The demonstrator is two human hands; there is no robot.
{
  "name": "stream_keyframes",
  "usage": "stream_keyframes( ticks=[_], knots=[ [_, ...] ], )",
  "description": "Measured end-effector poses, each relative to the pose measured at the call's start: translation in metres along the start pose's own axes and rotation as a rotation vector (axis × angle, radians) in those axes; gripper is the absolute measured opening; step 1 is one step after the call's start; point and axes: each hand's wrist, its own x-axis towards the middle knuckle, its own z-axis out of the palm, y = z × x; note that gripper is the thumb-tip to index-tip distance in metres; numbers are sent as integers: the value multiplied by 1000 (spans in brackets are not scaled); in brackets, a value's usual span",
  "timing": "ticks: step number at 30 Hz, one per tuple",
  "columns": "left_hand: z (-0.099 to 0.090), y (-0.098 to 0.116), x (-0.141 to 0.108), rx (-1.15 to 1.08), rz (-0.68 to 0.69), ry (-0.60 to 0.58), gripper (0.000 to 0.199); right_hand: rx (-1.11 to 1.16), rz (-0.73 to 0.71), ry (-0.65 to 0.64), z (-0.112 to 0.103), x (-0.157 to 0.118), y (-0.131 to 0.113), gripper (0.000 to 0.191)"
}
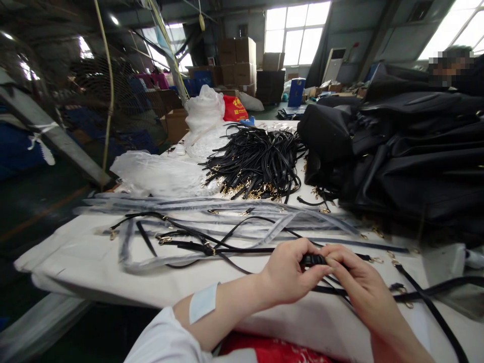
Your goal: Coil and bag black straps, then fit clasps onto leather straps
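Note:
Both hands meet low in the view, just right of the middle, over the front of the table. My left hand is closed around a black strap, which looks bunched or folded between thumb and fingers. My right hand pinches the same strap at its right end, fingertips touching those of the left. Parts of the strap are hidden inside the hands. Under and beside them lie more black straps with gold clasps, and some in clear plastic sleeves.
A heap of black straps with gold hooks lies mid-table. Black bags are piled at right. Clear plastic wrap and a red bag stand behind on the left. Cardboard boxes and another person are further back.

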Motion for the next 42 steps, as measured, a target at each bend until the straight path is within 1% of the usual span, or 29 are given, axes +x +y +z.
stream_keyframes(
  ticks=[5, 9, 12, 15, 18, 20, 21, 22, 23, 24, 27, 29, 31, 32, 34, 35, 37, 38, 40, 42],
  knots=[
    [0, 2, 2, 18, 19, -24, 26, 41, 0, 15, 0, 0, 1, 27],
    [2, -1, 3, 70, 19, -27, 27, 79, 8, 20, 1, 0, 4, 24],
    [4, -4, 3, 127, 7, -62, 29, 113, -8, 43, 2, -1, 7, 22],
    [5, -4, 5, 162, 23, -92, 29, 115, -37, 55, 1, -1, 7, 21],
    [3, 0, 7, 166, 51, -118, 30, 34, -63, 55, -1, -1, 4, 18],
    [3, 4, 7, 146, 85, -122, 31, -54, -80, 67, -2, -3, 0, 11],
    [3, 5, 7, 135, 102, -111, 32, -108, -88, 72, -2, -4, -2, 15],
    [4, 6, 6, 127, 117, -96, 35, -171, -107, 80, -1, -6, -4, 23],
    [5, 6, 5, 124, 126, -84, 37, -241, -140, 89, -1, -7, -5, 30],
    [7, 6, 4, 125, 130, -77, 40, -314, -185, 101, 0, -7, -6, 33],
    [11, 3, 1, 145, 124, -101, 44, -468, -328, 164, 2, -7, -8, 22],
    [11, 3, 1, 153, 98, -112, 46, -494, -352, 180, 2, -6, -9, 20],
    [8, 4, 2, 165, 41, -70, 44, -502, -351, 183, 1, -4, -10, 22],
    [6, 5, 3, 176, 21, -39, 38, -506, -351, 185, 1, -4, -12, 23],
    [2, 7, 6, 220, 35, 5, 27, -516, -362, 190, 1, -3, -14, 22],
    [0, 7, 7, 251, 58, 11, 31, -523, -375, 195, 1, -3, -15, 21],
    [-3, 8, 9, 306, 75, -9, 42, -541, -411, 205, 2, -3, -17, 22],
    [-4, 8, 9, 320, 59, -31, 45, -551, -431, 210, 3, -3, -17, 23],
    [-6, 7, 11, 313, 15, -79, 47, -557, -456, 209, 6, -3, -18, 24],
    [-7, 6, 11, 259, 20, -123, 47, -548, -452, 187, 7, -3, -20, 22]
  ],
)
